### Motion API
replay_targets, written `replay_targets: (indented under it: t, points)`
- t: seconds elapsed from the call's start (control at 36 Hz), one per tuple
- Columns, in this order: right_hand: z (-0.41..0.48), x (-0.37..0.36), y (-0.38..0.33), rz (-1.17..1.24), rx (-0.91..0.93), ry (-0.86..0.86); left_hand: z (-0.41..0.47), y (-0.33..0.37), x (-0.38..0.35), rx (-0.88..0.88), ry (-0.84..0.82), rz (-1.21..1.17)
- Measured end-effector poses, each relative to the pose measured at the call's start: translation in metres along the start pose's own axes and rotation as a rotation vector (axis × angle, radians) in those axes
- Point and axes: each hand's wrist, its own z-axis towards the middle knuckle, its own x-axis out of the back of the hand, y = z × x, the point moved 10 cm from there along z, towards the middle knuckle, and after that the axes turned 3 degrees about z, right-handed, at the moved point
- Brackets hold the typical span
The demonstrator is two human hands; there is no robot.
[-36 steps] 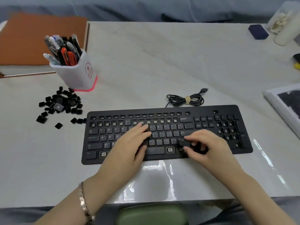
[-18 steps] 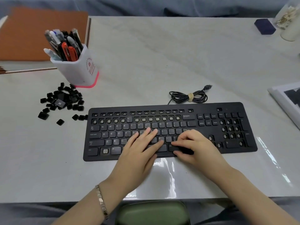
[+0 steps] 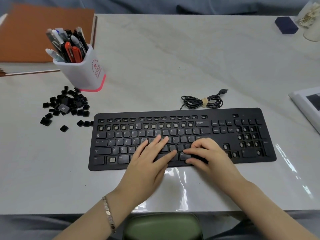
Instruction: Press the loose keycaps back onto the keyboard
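Observation:
A black keyboard (image 3: 181, 112) lies in front of me with many bare switches in its function row, number row and numpad. Loose black keycaps (image 3: 69, 106) lie in a heap on the table to its upper left. My left hand (image 3: 147, 161) rests flat on the keyboard's lower middle, fingers spread over the space bar area and holding nothing. My right hand (image 3: 209, 153) is curled over the bottom row right of the space bar. Its index fingertip and thumb pinch a keycap marked Alt (image 3: 183, 156) that sits in the bottom row.
A white pen holder (image 3: 81, 71) full of pens stands behind the keycap heap. The keyboard's coiled cable (image 3: 202, 101) lies behind the keyboard. An orange folder (image 3: 34, 32) is far left, a dark blue box (image 3: 286, 25) far right, printed paper (image 3: 308, 104) at the right edge.
My right hand carried a keycap leftward from the keyboard's lower right to the slot right of the space bar. My left hand slid right and down over the space bar.

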Motion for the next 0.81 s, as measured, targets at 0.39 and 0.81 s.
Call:
replay_targets:
  t: [0.39,0.81]
  points:
    - [0.011,0.000,0.014,0.167,-0.282,-0.072,0.001,0.007,-0.001,-0.115,0.027,0.195]
    - [0.011,0.001,0.028,0.117,-0.423,-0.026,0.004,0.007,0.001,-0.101,0.072,0.181]
